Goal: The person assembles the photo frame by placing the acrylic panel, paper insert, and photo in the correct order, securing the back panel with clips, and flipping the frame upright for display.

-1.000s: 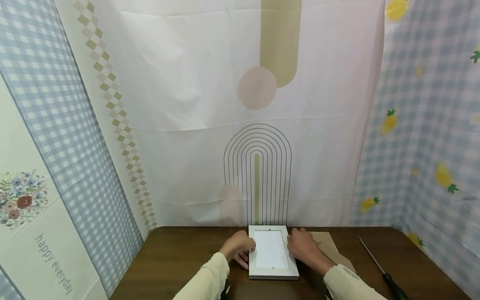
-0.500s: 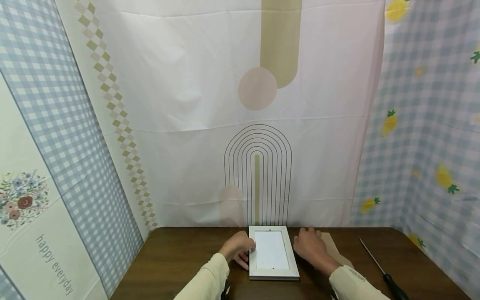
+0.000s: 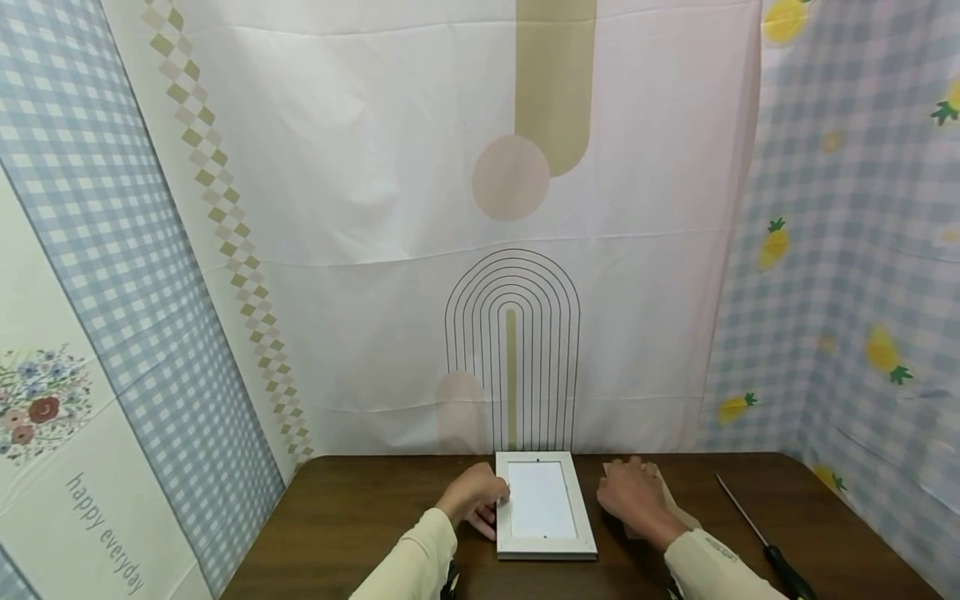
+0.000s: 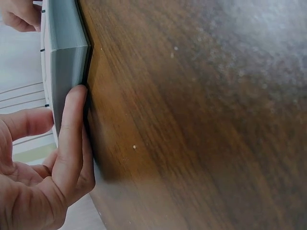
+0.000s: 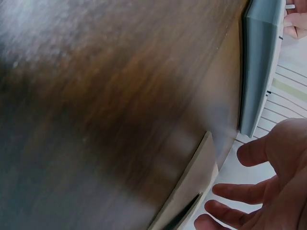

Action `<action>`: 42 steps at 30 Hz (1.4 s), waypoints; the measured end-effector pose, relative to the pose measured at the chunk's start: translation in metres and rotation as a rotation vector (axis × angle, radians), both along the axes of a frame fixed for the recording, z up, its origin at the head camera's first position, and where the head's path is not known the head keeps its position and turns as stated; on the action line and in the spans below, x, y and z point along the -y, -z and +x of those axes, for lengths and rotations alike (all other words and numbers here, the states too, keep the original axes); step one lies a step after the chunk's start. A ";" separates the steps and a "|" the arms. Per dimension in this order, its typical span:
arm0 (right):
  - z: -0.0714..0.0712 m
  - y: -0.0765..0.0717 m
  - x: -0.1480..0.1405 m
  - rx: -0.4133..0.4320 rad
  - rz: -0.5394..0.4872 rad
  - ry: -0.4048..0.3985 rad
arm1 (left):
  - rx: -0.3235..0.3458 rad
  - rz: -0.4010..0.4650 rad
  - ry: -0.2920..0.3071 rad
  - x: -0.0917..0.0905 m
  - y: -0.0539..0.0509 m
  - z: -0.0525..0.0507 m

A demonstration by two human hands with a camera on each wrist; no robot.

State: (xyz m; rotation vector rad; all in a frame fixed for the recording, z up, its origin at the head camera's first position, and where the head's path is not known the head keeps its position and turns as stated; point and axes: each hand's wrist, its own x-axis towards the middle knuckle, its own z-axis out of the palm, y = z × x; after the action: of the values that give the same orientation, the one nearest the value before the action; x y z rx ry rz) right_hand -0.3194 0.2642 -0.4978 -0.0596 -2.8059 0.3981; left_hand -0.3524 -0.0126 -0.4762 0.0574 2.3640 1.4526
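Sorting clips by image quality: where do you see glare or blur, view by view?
Left wrist: pale glare on the table at upper right, its grain grainy and soft there; right wrist: glare at upper left, much of the tabletop blurred; head: fairly even light, picture frame outline clear.

White frame on brown table

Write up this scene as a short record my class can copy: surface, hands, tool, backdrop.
Surface: dark wooden table
Left hand: gripping the left side of the white picture frame, which lies flat
Right hand: over the tan backing board, fingers apart; contact unclear
Tool: black-handled screwdriver, on the table, right of the board
Backdrop: patterned fabric
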 end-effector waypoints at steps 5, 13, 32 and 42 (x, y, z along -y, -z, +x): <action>0.001 -0.002 -0.003 0.036 -0.030 0.028 | -0.005 0.004 -0.001 0.001 0.000 0.003; 0.007 -0.006 -0.010 0.111 -0.042 0.034 | 0.037 -0.001 -0.002 0.002 0.006 -0.004; 0.005 -0.011 -0.027 0.275 -0.102 0.113 | 0.018 0.001 0.012 0.004 -0.001 0.003; 0.007 -0.017 -0.034 0.320 -0.120 0.162 | 0.007 0.008 0.025 0.003 -0.001 0.002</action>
State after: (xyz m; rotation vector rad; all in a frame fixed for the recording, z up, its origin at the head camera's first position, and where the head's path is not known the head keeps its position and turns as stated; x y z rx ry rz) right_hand -0.3128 0.2978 -0.4811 -0.4091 -3.0541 0.5615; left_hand -0.3508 -0.0159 -0.4749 0.0829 2.3437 1.4483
